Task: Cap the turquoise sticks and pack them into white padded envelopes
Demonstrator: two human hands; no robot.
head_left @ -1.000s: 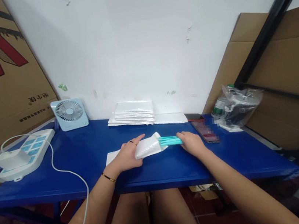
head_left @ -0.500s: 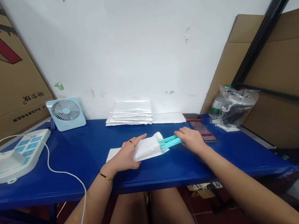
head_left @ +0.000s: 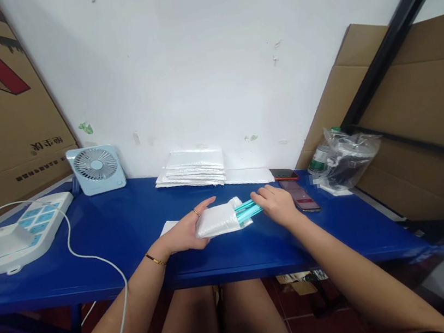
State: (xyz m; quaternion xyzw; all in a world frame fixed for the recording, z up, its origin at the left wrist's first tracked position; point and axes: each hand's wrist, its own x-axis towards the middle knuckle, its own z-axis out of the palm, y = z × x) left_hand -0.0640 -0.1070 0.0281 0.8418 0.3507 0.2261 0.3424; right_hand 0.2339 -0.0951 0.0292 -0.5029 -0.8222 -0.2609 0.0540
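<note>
My left hand (head_left: 186, 230) grips a white bubble mailer (head_left: 218, 220) from its left end, thumb and fingers around its sides. The mailer's mouth gapes to the right. A bundle of thin turquoise sticks (head_left: 248, 210) reaches partly inside it; what they are exactly I cannot make out. My right hand (head_left: 276, 204) is closed on the outer end of the bundle, just right of the mouth. Another flat white piece (head_left: 168, 227) shows behind my left wrist, mostly covered by the hand.
White mailers (head_left: 193, 168) lie stacked by the wall. Two phones, one dark phone (head_left: 300, 197) nearer me, rest to the right. A bagged item (head_left: 345, 163) and a bottle (head_left: 319, 159) stand farther right. At left are a fan (head_left: 98, 170) and a power strip (head_left: 44, 224) with a trailing white cable (head_left: 94, 255).
My right hand has moved left toward the mailer's mouth, and less of the turquoise bundle shows between them. My left hand still holds the mailer in nearly the same place.
</note>
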